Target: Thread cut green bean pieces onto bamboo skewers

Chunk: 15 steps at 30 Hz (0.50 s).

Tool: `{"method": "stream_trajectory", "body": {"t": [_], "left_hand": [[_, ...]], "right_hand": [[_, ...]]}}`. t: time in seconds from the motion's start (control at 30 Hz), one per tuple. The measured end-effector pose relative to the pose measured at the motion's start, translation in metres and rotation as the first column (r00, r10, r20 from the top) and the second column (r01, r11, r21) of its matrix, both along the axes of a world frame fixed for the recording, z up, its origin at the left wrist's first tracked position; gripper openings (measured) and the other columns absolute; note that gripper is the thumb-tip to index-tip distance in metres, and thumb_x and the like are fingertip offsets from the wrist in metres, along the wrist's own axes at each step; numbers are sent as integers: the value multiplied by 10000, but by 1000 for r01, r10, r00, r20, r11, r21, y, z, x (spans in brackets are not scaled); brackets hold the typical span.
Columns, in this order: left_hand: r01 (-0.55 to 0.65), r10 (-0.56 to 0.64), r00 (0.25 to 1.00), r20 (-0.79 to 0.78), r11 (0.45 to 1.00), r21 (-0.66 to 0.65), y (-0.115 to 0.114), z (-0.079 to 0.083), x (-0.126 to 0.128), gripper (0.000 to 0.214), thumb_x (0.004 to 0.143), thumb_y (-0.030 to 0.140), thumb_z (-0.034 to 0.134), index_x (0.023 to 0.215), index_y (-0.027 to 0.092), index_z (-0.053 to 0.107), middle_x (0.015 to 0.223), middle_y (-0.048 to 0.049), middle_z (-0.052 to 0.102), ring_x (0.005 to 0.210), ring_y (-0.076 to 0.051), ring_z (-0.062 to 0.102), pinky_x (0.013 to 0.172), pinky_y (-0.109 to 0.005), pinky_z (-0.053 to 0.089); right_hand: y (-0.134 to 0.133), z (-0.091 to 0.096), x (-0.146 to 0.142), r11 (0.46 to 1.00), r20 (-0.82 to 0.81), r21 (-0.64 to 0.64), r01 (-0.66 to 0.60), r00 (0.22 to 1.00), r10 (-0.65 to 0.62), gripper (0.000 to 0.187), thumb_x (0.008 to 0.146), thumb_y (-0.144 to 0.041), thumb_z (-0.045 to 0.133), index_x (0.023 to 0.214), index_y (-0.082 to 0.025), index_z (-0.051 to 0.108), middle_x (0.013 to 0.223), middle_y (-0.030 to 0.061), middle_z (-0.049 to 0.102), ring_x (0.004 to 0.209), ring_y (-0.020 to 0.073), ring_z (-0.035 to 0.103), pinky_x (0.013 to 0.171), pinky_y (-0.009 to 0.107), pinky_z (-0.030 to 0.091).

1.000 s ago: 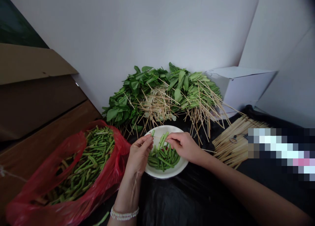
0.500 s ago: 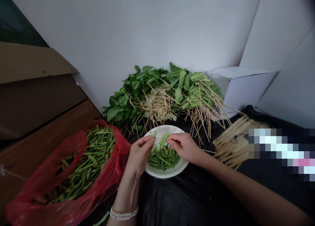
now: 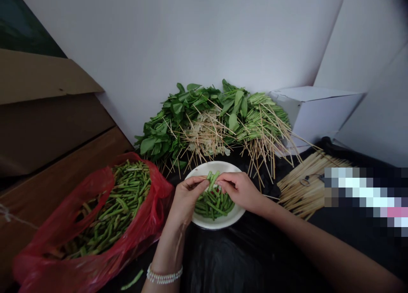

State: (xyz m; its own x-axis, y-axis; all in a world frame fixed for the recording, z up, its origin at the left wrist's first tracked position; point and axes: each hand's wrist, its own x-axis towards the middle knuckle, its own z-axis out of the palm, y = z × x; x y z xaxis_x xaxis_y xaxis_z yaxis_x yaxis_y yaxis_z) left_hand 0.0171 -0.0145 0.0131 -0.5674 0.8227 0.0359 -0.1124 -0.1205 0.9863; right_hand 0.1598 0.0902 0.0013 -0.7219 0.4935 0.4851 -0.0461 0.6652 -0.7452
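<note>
Several cut stalks [image 3: 214,179] I'm pinching are sitting between my left hand [image 3: 187,197] and right hand [image 3: 239,190], now drawing closer together.

Green stem pieces [image 3: 214,180], short, slender, side by side, tilted, held over a white bowl [image 3: 223,167]

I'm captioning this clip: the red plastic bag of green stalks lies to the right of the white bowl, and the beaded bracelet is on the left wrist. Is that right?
Not quite: the head view shows the red plastic bag to the left of the white bowl. The rest stands.
</note>
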Motion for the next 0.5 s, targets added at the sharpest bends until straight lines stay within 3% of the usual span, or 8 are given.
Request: {"method": "stream_trajectory", "body": {"t": [0.1, 0.17, 0.23, 0.3, 0.4, 0.5], "left_hand": [[23, -26, 994, -110, 999, -29, 1, 0, 1, 257, 592, 255, 820, 821, 168, 741, 819, -44, 711, 735, -153, 611, 701, -257, 459], [36, -59, 959, -276, 996, -86, 1, -1, 1, 245, 602, 241, 803, 832, 180, 742, 801, -44, 691, 732, -168, 602, 674, -264, 447], [45, -117, 855, -505, 987, -151, 0, -3, 0, 138, 642, 216, 756, 778, 198, 746, 779, -42, 665, 712, -171, 583, 649, -270, 426], [77, -207, 703, -681, 973, -217, -2, -6, -2, 94, 682, 176, 692, 741, 221, 750, 785, -41, 648, 731, -181, 576, 669, -286, 414], [125, -326, 516, -792, 943, -307, -6, -8, -4, 193, 668, 110, 649, 754, 248, 754, 830, -46, 656, 845, -220, 570, 771, -325, 399], [137, -396, 414, -820, 917, -373, -10, -8, -4, 220, 629, 112, 677, 766, 267, 755, 818, -44, 677, 884, -252, 548, 803, -346, 375]], "right_hand": [[4, 2, 1, 999, -17, -22, 35, 999, -35, 184, 872, -202, 496, 807, -196, 667, 617, -24, 613, 559, 110, 535, 575, 225, 403], [8, 3, 2, 996, -47, -33, 83, 995, -84, 187, 875, -215, 497, 803, -195, 668, 622, -21, 614, 566, 113, 543, 582, 229, 407], [11, 4, 3, 992, -75, -40, 122, 989, -124, 185, 874, -220, 500, 802, -194, 669, 626, -20, 612, 568, 113, 543, 580, 228, 407], [14, 4, 4, 990, -88, -45, 136, 986, -139, 180, 871, -215, 503, 807, -194, 670, 623, -23, 607, 556, 109, 534, 561, 222, 398], [14, 3, 4, 991, -92, -49, 125, 987, -129, 176, 874, -219, 506, 811, -195, 668, 622, -23, 607, 553, 107, 533, 548, 217, 393], [13, 2, 3, 993, -93, -46, 106, 990, -110, 175, 881, -229, 507, 824, -197, 669, 621, -25, 606, 557, 105, 534, 557, 216, 398]]}}
